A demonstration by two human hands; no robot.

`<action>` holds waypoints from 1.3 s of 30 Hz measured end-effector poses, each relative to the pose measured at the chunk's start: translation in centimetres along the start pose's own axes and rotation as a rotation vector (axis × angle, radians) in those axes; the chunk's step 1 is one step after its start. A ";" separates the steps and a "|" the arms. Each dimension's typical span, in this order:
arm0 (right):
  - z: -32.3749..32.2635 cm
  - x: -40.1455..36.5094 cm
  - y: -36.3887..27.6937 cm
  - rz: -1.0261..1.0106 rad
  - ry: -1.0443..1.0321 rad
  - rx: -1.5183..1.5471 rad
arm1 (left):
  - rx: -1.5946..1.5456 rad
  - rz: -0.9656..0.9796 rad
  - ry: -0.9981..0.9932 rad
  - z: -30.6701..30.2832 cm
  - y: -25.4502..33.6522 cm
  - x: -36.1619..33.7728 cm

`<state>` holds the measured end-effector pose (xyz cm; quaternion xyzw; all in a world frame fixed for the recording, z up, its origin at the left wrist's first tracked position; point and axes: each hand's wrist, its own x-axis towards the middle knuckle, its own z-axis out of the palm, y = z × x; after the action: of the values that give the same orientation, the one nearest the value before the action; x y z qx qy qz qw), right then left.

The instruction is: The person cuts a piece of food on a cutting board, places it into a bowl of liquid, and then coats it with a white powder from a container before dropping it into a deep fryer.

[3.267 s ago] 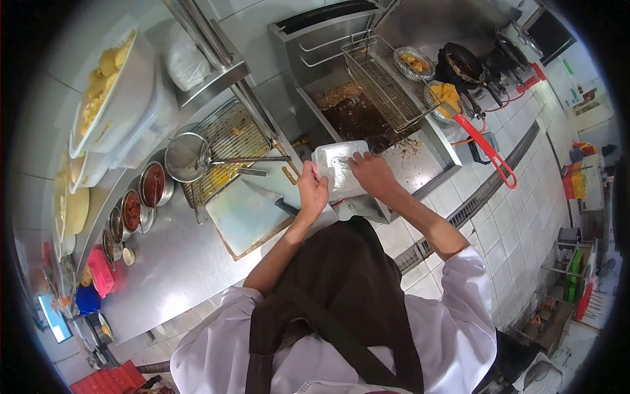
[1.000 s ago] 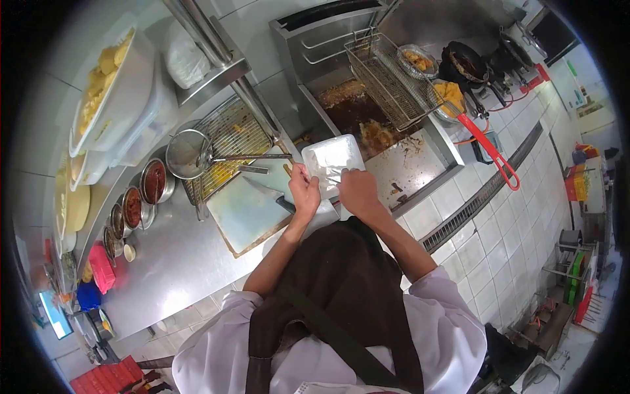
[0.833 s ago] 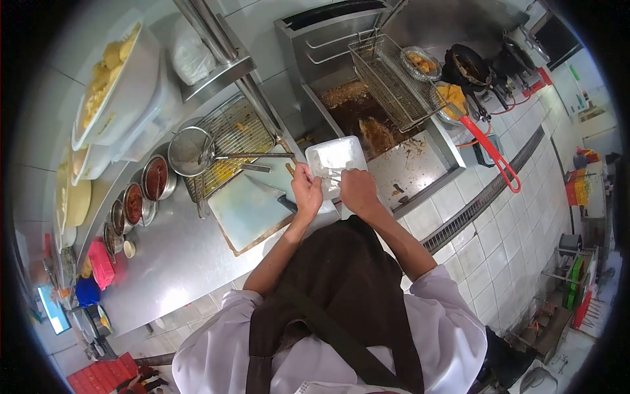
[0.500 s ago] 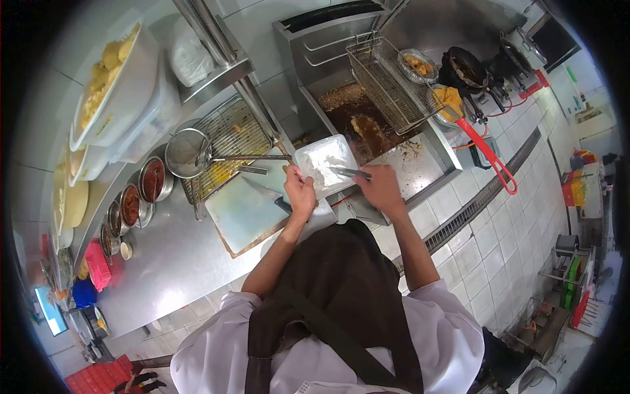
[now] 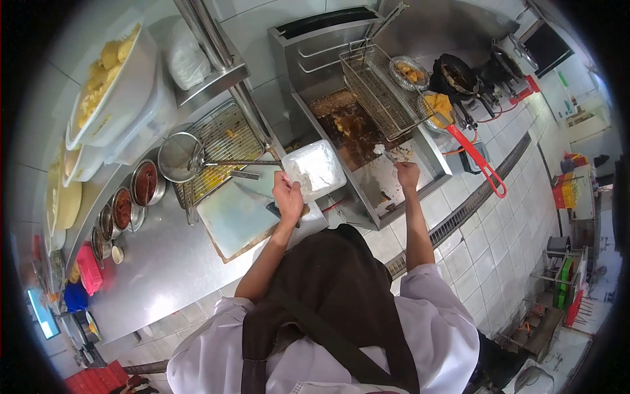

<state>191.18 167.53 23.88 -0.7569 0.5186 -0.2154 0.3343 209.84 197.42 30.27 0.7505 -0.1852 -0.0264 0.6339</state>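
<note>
My left hand (image 5: 287, 198) grips the near left edge of a square, silvery-white container (image 5: 315, 169), tilted beside the fryer. My right hand (image 5: 407, 176) is closed on short metal tongs (image 5: 390, 157). A small white-coated piece (image 5: 378, 150) sits at the tongs' tip, over the fryer's metal side plate. To its left is the fryer's dark oil (image 5: 331, 134), with a golden-brown piece (image 5: 342, 125) in it. Above the oil hangs a wire fry basket (image 5: 382, 95) with a red handle (image 5: 477, 154).
Left of the container lie a cutting board (image 5: 237, 220), a knife (image 5: 252, 195), a strainer (image 5: 180, 157) and a wire rack (image 5: 223, 141). Sauce bowls (image 5: 147, 182) line the counter's back. A pan (image 5: 455, 75) and a bowl of fried food (image 5: 409, 72) stand beyond the basket.
My right hand has moved from over the container to the right, above the fryer's side plate, with the tongs now bearing a white piece. My left hand still holds the container.
</note>
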 end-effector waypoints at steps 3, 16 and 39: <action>2.4 1.7 2.6 -0.162 0.145 -0.296 | -0.005 -0.009 0.002 0.1 -0.1 0.1; -7.0 -7.2 -13.0 -0.228 0.001 -0.059 | -0.102 -0.039 -0.021 0.0 -0.9 0.1; 1.5 -14.5 -19.8 -0.587 -0.402 -0.586 | -0.102 0.022 -0.008 1.2 0.3 -1.6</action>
<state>199.53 186.19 37.64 -0.9611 0.2460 0.0057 0.1251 207.90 196.78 30.05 0.7150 -0.1941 -0.0318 0.6709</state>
